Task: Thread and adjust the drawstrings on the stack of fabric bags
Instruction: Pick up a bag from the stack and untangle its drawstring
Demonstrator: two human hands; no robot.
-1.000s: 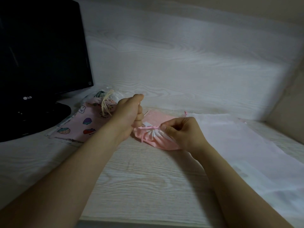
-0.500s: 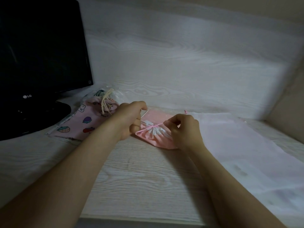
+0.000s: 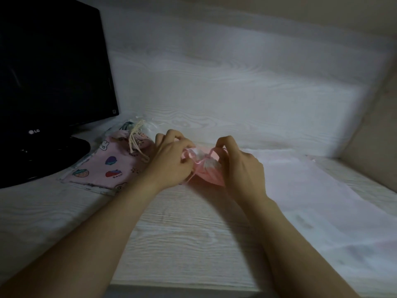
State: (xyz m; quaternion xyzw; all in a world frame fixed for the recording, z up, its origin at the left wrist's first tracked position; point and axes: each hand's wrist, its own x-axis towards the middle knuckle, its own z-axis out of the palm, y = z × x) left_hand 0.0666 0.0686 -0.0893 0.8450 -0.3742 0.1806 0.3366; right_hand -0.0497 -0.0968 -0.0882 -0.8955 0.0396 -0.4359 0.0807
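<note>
- A small pink pouch (image 3: 209, 176) sits between the two sets of fingers, its gathered mouth showing a white lining and its lower edge down on the desk (image 3: 182, 237).
- A pink ribbon drawstring (image 3: 198, 167) runs across that gathered mouth, and a loop of it rises toward the right-hand fingertips.
- The left hand (image 3: 171, 163) has its fingers (image 3: 186, 145) curled in tight, gripping the left side of the pouch mouth. Exactly which fold they have is hard to see.
- The right hand (image 3: 241, 167) pinches the ribbon loop between thumb and forefinger, fingers (image 3: 225, 141) bent over the top of the pouch and the palm close against its right side.
- Just to the left of the left-hand fingers lies a flat pink printed bag (image 3: 107, 168) with strawberries and little bunnies on it. A cream cord (image 3: 134, 139) trails over its top end.
- Further out on that side stands a dark LG monitor (image 3: 49, 72) on its black base (image 3: 64, 153).
- To the right of the right-hand fingers, pale sheer fabric (image 3: 311, 190) spreads flat toward the near edge of the desk.
- Beyond the fingers rises a whitish wood-grain back panel (image 3: 214, 82).
</note>
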